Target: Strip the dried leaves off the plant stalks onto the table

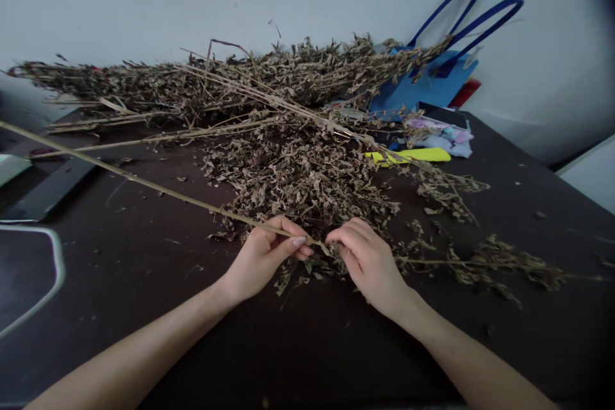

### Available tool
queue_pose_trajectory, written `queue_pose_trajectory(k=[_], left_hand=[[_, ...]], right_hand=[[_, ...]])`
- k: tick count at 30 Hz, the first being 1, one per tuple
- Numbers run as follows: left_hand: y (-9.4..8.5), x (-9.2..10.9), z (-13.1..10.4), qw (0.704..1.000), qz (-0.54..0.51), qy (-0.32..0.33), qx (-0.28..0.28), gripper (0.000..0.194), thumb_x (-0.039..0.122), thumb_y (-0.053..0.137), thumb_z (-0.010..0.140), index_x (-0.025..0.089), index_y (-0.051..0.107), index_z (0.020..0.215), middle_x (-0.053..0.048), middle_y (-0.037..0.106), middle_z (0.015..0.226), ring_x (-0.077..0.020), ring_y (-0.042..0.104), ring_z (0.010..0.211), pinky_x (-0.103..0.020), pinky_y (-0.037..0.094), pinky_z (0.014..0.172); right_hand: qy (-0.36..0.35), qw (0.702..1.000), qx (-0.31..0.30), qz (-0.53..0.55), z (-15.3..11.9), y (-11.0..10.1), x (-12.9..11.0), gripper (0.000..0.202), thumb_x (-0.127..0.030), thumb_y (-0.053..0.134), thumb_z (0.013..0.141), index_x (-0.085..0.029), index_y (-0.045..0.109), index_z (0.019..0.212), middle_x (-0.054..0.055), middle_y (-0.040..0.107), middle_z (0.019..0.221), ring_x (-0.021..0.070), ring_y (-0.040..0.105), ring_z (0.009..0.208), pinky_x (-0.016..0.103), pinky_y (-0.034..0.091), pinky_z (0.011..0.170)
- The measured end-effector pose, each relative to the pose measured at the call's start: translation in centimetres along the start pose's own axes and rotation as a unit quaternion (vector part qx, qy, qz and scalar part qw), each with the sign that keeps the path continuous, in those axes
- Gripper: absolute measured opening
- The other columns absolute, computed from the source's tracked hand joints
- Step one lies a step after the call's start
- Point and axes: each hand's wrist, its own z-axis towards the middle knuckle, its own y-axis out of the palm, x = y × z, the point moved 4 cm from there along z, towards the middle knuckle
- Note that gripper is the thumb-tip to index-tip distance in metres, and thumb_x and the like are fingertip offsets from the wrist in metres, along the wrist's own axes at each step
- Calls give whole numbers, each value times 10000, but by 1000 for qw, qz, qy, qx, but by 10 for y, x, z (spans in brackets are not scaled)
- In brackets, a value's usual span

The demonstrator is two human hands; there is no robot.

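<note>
A long dry stem (144, 184) runs from the left edge down to the centre, and its leafy part (500, 261) stretches out to the right beyond the hands. My left hand (269, 253) pinches this stem between thumb and fingers. Close beside it on the right, my right hand (368, 259) has its fingers curled at the dry leaves on the same stem; its fingertips are partly hidden. Just behind both hands lies a heap of crumpled dry leaves (298, 173).
A large bundle of dried plants (288, 73) lies along the wall. At the back right are a blue bag (403, 93) and a yellow item (423, 155). A dark flat device (52, 189) and a grey-rimmed object (58, 259) are on the left of the dark table (192, 346).
</note>
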Motion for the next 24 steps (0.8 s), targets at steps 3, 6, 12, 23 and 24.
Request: queue_pose_trajectory(k=[3, 6, 12, 23, 24], left_hand=[[2, 0, 0, 1000, -17, -6, -7, 107, 230, 585, 816, 124, 580, 804, -67, 658, 796, -147, 646, 692, -284, 539, 671], [2, -1, 1, 1000, -24, -13, -4, 107, 231, 578, 822, 124, 580, 812, -65, 660, 781, -143, 644, 691, -281, 536, 677], [-3, -5, 3, 999, -28, -27, 6, 130, 240, 564, 832, 112, 574, 818, -57, 640, 780, -137, 636, 687, -270, 527, 669], [-6, -2, 5, 999, -23, -21, 24, 114, 240, 576, 822, 128, 587, 802, -51, 624, 786, -131, 630, 684, -254, 527, 655], [-6, -2, 5, 999, -22, -21, 23, 112, 240, 576, 822, 129, 588, 804, -51, 625, 781, -133, 630, 684, -255, 527, 654]], right_hand=[[13, 999, 30, -18, 1, -5, 5, 243, -38, 368, 829, -185, 561, 838, 42, 555, 766, 179, 500, 774, 317, 424, 689], [14, 997, 55, -43, 1, -12, 10, 286, -62, 366, 852, -189, 574, 1003, 55, 582, 848, 190, 518, 834, 342, 439, 742], [8, 996, 43, -75, 1, -25, 11, 404, -130, 376, 903, -201, 417, 1299, 78, 582, 1074, 193, 519, 984, 359, 438, 851], [-6, 984, -157, -80, -1, -19, 11, 266, -293, 514, 874, -241, 558, 1131, 38, 629, 968, 201, 510, 951, 367, 424, 793], [-6, 985, -154, -82, -1, -19, 11, 218, -284, 493, 887, -235, 588, 1076, 33, 637, 922, 191, 521, 908, 356, 421, 774]])
